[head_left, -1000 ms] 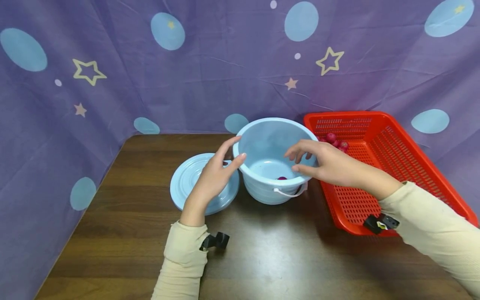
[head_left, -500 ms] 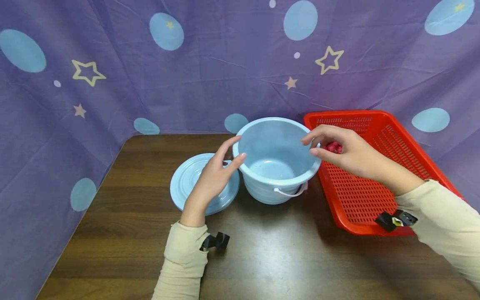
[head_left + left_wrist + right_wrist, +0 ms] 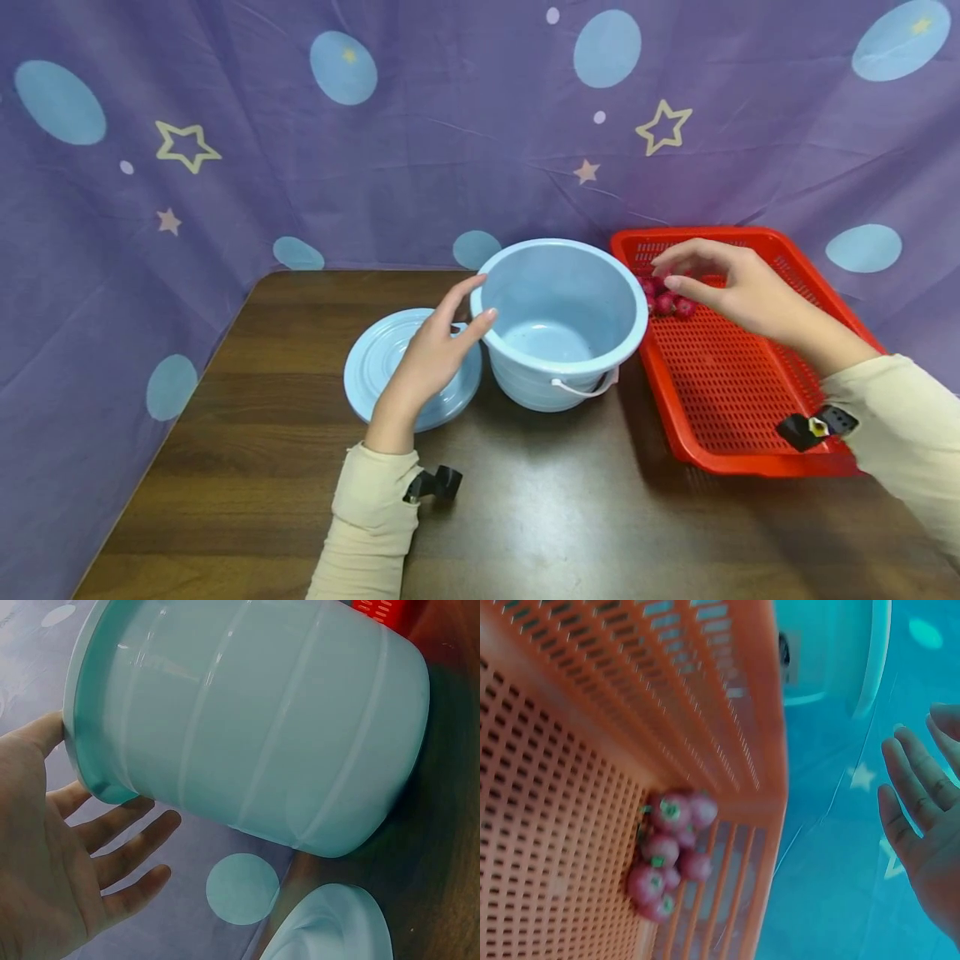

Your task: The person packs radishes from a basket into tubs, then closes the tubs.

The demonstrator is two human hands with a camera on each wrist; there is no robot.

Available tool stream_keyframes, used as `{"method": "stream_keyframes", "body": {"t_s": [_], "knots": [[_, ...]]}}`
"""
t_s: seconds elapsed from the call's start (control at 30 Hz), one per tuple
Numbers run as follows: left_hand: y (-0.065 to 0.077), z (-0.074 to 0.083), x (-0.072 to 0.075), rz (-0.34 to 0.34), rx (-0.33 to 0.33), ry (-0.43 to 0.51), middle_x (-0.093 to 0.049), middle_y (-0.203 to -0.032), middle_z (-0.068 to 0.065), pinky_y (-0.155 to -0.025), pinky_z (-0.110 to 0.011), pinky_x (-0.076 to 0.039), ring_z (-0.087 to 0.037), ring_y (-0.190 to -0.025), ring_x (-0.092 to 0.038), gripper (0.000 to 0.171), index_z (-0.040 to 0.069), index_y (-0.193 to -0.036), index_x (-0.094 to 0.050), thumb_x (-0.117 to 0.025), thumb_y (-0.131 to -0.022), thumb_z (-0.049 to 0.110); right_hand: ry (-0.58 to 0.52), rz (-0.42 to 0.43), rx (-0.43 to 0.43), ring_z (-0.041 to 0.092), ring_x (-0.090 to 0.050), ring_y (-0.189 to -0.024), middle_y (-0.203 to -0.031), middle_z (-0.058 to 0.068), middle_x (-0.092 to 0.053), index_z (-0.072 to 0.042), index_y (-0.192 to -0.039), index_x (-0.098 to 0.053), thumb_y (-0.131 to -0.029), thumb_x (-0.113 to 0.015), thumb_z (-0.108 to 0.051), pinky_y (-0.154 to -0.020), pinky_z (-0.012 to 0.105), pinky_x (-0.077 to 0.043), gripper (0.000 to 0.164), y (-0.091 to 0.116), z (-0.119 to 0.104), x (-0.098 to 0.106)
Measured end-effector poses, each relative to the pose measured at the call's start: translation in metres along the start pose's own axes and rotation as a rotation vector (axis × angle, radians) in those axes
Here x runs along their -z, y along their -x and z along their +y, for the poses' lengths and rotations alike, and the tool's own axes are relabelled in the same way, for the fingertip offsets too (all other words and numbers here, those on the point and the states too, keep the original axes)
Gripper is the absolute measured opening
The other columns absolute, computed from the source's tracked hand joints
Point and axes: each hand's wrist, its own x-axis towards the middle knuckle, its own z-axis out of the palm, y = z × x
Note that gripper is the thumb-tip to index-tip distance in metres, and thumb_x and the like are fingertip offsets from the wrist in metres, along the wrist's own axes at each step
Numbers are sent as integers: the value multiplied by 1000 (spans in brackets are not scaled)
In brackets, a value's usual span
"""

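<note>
Table: basket and, just left, bucket, both by far edge. Left hand spread, touching bucket's rim; right hand empty, fingers parted, above fruit in basket's far-left corner. Off-centre pinch could send one rolling.

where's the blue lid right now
In the head view, the blue lid is on the table, left of the bucket, partly hidden by the left hand.

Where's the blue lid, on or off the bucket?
Off: the lid lies on the table beside the bucket, whose inside shows.
</note>
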Motion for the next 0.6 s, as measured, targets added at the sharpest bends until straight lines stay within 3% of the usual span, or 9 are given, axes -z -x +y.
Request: {"method": "stream_keyframes", "body": {"t_s": [0.1,0.4,0.6], "knots": [[1,0,0,2,2,-2,-45,-145,6,-96,-49,-44,-19,-120,-50,60,52,-147,-33,-49,-92,69,20,22,-33,3,-63,-94,-105,-7,-69,-10,-118,-68,-94,-67,-7,-82,12,-43,25,0,12,5],[1,0,1,0,8,2,-48,-140,5,-95,-50,-43,-18,-120,-49,60,53,-146,-33,-49,-91,71,35,92,-195,-1,-63,-87,-99,-22,-66,-8,-118,-68,-96,-67,-17,-74,11,-43,24,-1,52,24],[1,0,1,-2,9,3,-47,-142,6,-96,-51,-42,-17,-121,-49,59,53,-146,-33,-49,-92,70,79,102,-278,-1,-60,-83,-95,-19,-67,-8,-119,-67,-97,-66,-26,-71,15,-41,29,0,73,30]]}}
